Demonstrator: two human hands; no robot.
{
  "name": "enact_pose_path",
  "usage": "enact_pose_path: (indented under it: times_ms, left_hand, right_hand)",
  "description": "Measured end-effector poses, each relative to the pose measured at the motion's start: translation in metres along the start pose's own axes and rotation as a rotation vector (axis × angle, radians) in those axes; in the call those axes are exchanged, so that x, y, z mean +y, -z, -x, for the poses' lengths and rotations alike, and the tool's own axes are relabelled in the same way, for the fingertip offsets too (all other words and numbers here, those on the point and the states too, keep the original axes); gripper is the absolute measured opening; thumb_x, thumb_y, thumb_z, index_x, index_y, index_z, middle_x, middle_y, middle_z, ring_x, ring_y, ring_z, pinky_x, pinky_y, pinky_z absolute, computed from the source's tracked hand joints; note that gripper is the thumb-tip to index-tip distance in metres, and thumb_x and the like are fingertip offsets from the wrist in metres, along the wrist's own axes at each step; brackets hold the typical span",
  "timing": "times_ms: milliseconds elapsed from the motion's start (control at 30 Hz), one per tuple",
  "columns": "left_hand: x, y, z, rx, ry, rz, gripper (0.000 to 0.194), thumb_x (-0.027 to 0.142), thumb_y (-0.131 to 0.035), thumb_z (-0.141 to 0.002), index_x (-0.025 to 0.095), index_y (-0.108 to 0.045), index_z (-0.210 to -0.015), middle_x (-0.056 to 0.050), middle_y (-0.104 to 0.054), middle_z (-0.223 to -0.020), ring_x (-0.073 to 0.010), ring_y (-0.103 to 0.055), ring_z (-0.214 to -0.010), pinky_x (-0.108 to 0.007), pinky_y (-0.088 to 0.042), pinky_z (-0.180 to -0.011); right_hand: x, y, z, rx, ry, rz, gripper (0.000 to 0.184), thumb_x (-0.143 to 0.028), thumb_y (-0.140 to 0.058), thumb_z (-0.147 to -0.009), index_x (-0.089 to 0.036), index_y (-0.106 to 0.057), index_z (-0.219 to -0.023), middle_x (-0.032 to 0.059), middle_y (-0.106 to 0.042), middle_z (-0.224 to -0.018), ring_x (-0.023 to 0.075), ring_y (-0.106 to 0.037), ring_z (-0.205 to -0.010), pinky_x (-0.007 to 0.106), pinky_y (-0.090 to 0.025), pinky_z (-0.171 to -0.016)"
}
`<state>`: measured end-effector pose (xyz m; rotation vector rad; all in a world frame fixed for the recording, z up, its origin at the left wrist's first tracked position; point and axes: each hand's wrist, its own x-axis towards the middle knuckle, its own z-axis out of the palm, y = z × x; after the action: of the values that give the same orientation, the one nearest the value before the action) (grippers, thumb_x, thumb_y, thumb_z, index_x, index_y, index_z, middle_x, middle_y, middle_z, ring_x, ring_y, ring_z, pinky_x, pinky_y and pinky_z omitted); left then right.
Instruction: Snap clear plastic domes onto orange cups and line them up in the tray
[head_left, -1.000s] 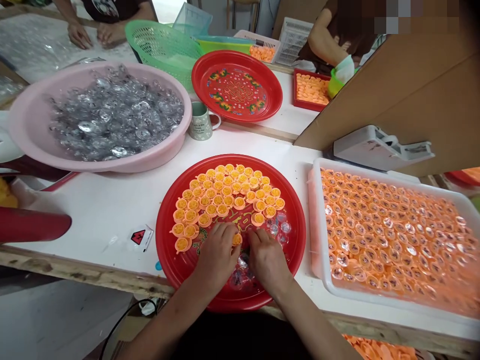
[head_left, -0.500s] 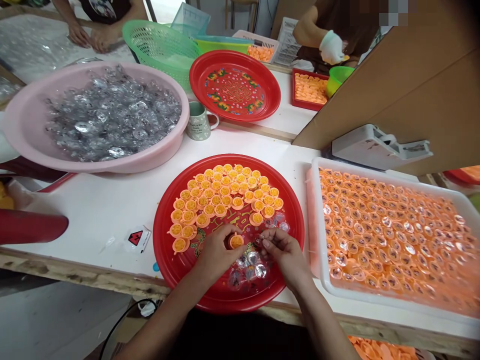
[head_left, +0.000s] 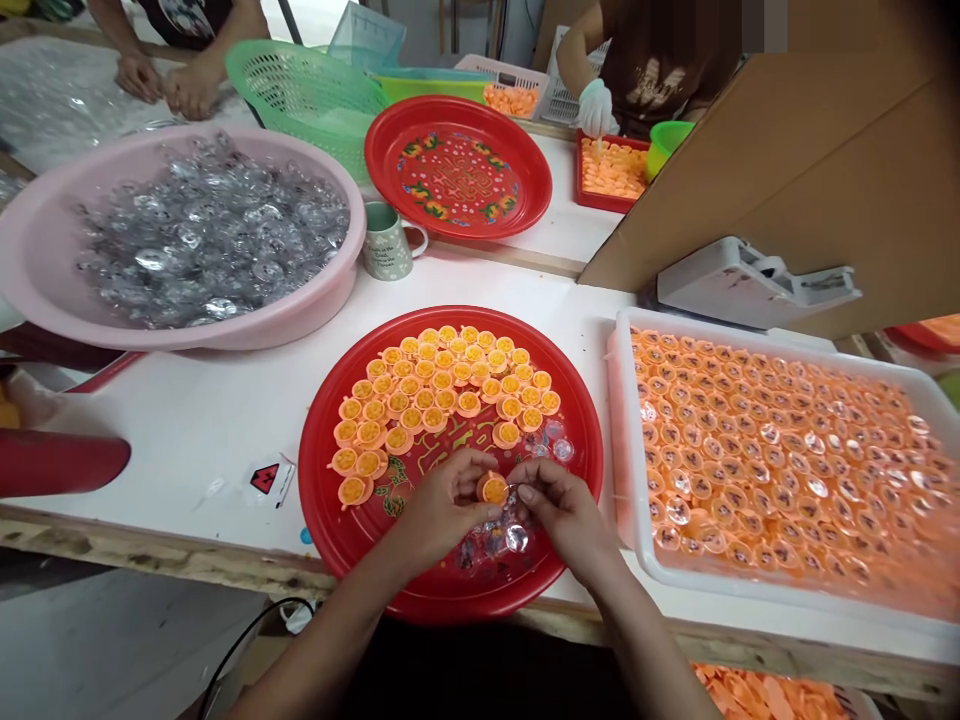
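Note:
Over a round red tray (head_left: pixel 324 540), my left hand (head_left: pixel 442 500) pinches a small orange toy cup (head_left: pixel 493 488) with a yellow inside. Close to its right side is my right hand (head_left: pixel 559 505), thumb and fingers pinched on a small clear plastic disc (head_left: pixel 513 496), mostly hidden by the fingertips. Under the hands lie several loose clear discs (head_left: pixel 516 538) with dark prints, and a few more clear discs (head_left: pixel 559 450) rest near the tray's right side. Many orange cups with yellow insides (head_left: pixel 424 398) cover the tray's far half in an arc.
A white bin (head_left: pixel 637 530) of orange cups with shiny printed tops stands right. A pink basin (head_left: pixel 300 325) of clear pieces, a mug (head_left: pixel 388 242) and a flowered red tray (head_left: pixel 457 180) are beyond. A tape dispenser (head_left: pixel 739 285) stands by cardboard (head_left: pixel 720 170). Two people work opposite.
My left hand has brought the orange cup rightward, close to my right hand's fingers. Across the table, a person's gloved hand has gone down to the small red tray of orange pieces.

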<state>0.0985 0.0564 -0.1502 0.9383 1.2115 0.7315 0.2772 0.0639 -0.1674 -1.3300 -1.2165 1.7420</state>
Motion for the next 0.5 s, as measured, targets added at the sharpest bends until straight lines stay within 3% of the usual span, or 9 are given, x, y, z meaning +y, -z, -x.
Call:
enact_pose_path:
  times_ms: [100,167,333,500]
  left_hand:
    - [0.000,-0.004,0.001,-0.080,-0.003,0.003,0.029,0.012,-0.067,-0.072,0.015,-0.066,-0.101,-0.006,-0.074,-0.097,-0.0214,-0.069,-0.094,-0.031,-0.054,-0.084]
    - [0.001,-0.007,0.002,-0.110,-0.023,-0.023,0.031,0.014,-0.064,-0.076,0.015,-0.067,-0.107,-0.007,-0.074,-0.103,-0.0226,-0.068,-0.099,-0.033,-0.053,-0.087]
    - [-0.004,-0.013,0.001,0.016,-0.027,-0.134,0.042,0.011,-0.062,-0.077,0.015,-0.066,-0.118,-0.011,-0.069,-0.119,-0.0259,-0.066,-0.107,-0.042,-0.050,-0.097]
    - [-0.011,-0.018,-0.003,0.098,-0.011,-0.081,0.043,0.005,-0.064,-0.072,0.016,-0.069,-0.113,-0.009,-0.071,-0.116,-0.0266,-0.066,-0.109,-0.044,-0.050,-0.099]
  right_hand:
    - [0.000,-0.003,0.000,0.045,0.079,0.180,0.008,-0.022,-0.055,-0.083,-0.019,-0.063,-0.085,0.0001,-0.061,-0.073,0.0138,-0.056,-0.064,0.025,-0.046,-0.059]
    - [0.001,-0.005,0.002,0.084,0.169,0.308,0.011,-0.018,-0.053,-0.084,-0.020,-0.064,-0.085,0.0014,-0.064,-0.077,0.0150,-0.060,-0.069,0.026,-0.049,-0.062]
    - [0.011,-0.009,0.008,0.212,0.456,0.561,0.020,-0.009,-0.049,-0.086,-0.021,-0.064,-0.088,0.0048,-0.066,-0.087,0.0179,-0.064,-0.082,0.029,-0.053,-0.072]
    - [0.019,-0.009,0.010,0.193,0.580,0.623,0.028,-0.006,-0.046,-0.088,-0.023,-0.065,-0.098,0.0056,-0.065,-0.089,0.0175,-0.064,-0.080,0.029,-0.055,-0.070]
